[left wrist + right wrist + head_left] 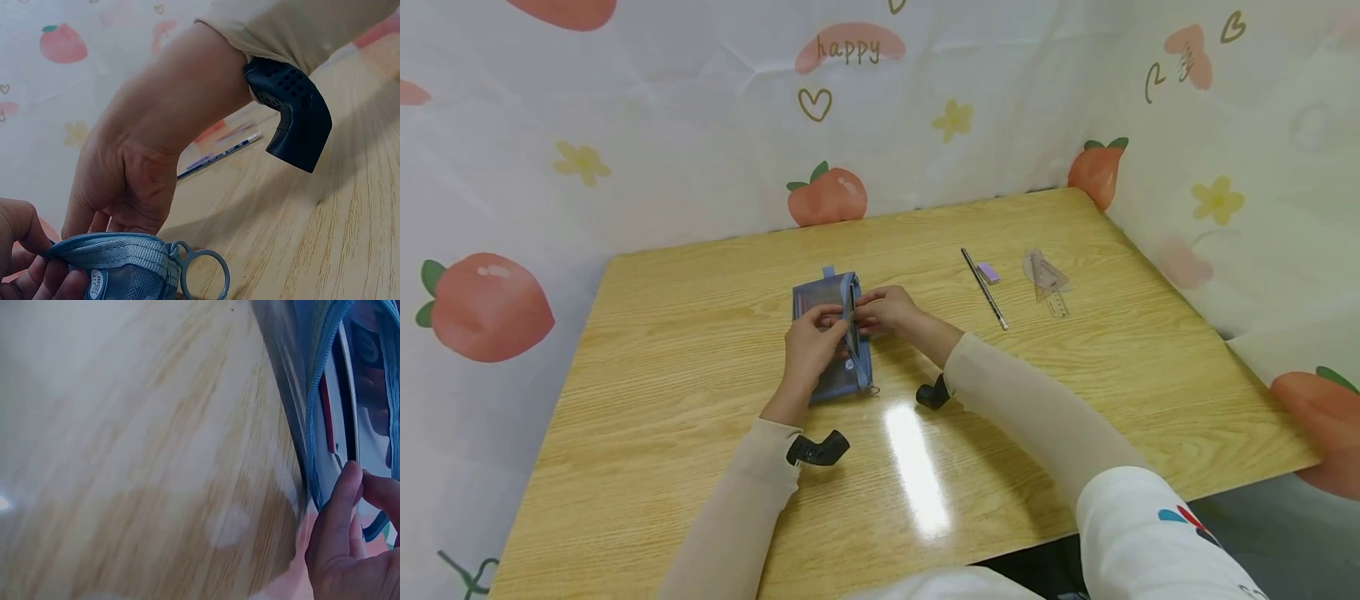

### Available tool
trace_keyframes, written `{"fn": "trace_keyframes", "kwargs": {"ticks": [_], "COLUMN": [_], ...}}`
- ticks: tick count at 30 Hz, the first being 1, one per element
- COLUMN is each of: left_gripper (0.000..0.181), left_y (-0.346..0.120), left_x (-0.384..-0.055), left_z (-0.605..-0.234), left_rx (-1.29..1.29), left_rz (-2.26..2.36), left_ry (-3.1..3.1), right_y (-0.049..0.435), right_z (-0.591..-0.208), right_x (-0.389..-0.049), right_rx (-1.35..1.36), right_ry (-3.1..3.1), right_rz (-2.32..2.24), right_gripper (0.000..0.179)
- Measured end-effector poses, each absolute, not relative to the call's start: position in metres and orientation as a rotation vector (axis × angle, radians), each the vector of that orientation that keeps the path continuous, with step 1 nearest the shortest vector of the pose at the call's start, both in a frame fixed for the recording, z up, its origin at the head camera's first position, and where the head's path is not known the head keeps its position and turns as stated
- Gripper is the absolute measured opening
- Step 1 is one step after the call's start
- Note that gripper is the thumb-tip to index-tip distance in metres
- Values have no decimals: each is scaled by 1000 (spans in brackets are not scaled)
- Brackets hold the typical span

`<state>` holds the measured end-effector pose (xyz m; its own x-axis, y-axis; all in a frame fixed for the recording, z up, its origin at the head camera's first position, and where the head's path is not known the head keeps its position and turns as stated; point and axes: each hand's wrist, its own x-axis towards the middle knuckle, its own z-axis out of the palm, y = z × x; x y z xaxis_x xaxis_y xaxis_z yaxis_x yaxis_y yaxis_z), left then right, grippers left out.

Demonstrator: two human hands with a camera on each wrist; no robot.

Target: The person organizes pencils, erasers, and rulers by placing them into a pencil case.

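A blue mesh zip pouch (833, 385) lies on the table with its zipper undone along the right side. My left hand (808, 346) holds the pouch by the edge of its opening. At the other side of the opening, my right hand (889, 308) pinches the end of a thin flat item (348, 400), dark with a pale edge, which stands inside the pouch. A narrow red thing (326, 412) shows beside it in the right wrist view. From the zipper end hangs a blue ring (226, 275).
Right of the pouch lie a dark striped pencil (985, 287), a purple eraser (988, 272) and several clear plastic drawing rulers (1048, 279). Fruit-patterned cloth (700, 125) walls the back and sides of the wooden table (662, 350). A black wrist device (817, 450) sits below the left cuff.
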<state>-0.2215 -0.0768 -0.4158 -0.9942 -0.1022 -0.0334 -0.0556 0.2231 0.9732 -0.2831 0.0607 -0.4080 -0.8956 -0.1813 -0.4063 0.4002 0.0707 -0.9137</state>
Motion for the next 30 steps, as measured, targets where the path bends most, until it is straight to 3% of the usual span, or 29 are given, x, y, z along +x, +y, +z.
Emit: {"fn": "trace_keyframes", "kwargs": {"ticks": [15, 23, 30], "left_gripper": [31, 29, 31], "left_y": [-78, -79, -79], "left_x": [-220, -218, -218], "left_z": [-413, -410, -412], "left_rx": [153, 148, 144], "left_rz": [-1933, -1921, -1897], "left_ry": [-2402, -2407, -2416], "right_y": [77, 129, 185], "right_z": [-401, -382, -369], "right_x": [-283, -288, -301], "right_rx": [106, -189, -75], "right_ry": [2084, 2563, 2911], "right_rz": [-1783, -1346, -1064], "right_gripper": [31, 21, 18]}}
